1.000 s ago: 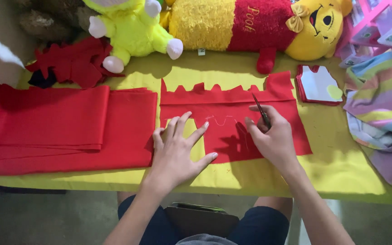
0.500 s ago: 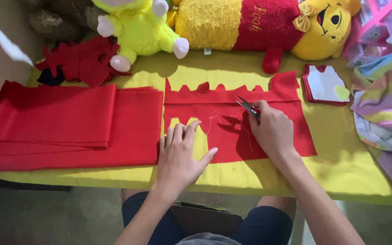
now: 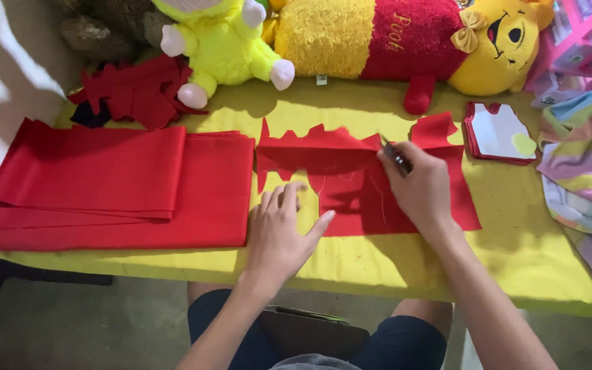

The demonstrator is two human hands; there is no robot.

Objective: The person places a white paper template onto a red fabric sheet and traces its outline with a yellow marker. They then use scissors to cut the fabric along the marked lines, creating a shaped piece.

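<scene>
right hand (image 3: 423, 188) — hides most of scissors (image 3: 395, 156) | left hand (image 3: 279, 229) flat on red fabric (image 3: 351, 185)

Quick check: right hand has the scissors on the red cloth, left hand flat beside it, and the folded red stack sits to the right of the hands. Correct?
Not quite. In the head view the folded red stack lies to the left of the hands, not the right. The rest holds: the right hand holds the scissors on the red cloth, and the left hand lies flat beside it.

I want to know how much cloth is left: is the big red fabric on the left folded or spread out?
Folded. The red fabric lies in stacked layers, with a smaller folded layer on top and several edges showing at its left end.
</scene>
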